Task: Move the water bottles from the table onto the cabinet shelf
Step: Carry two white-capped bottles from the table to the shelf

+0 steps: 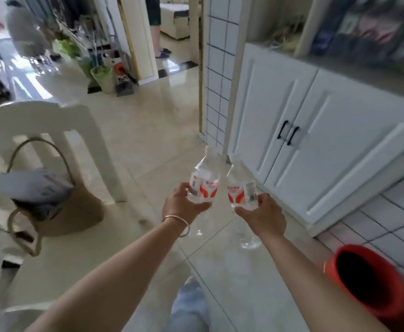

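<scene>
A glossy tiled floor (148, 144) runs through this home toward an open doorway, and both arms reach out above it. The left hand (181, 204) is wrapped around the lower half of one water bottle (204, 178), fingers curled across the label and thumb on the near side; a thin bangle (177, 224) sits on that wrist. The right hand (262, 215) is closed in the same way around a second water bottle (240, 185). Both bottles tilt forward with their necks leaning toward each other, almost touching near the top — a posture that looks like carrying rather than setting down, each gripped low so the neck points ahead.

Neither bottle is on a table or a shelf; both are in mid-air over the floor, near the white cabinet (316, 140) on the right. Its two doors are shut, with black handles (289, 133) side by side. Above the doors a grey ledge (364, 68) holds blurred packages, and this seems the likely place for the bottles, though the picture is too smeared to tell how much room is free.

Further out, a white chair (52, 125) stands to the left with a woven bag (57, 212) hung near it, and an orange bucket (368, 281) sits low on the right — worth stepping around on the way.
</scene>
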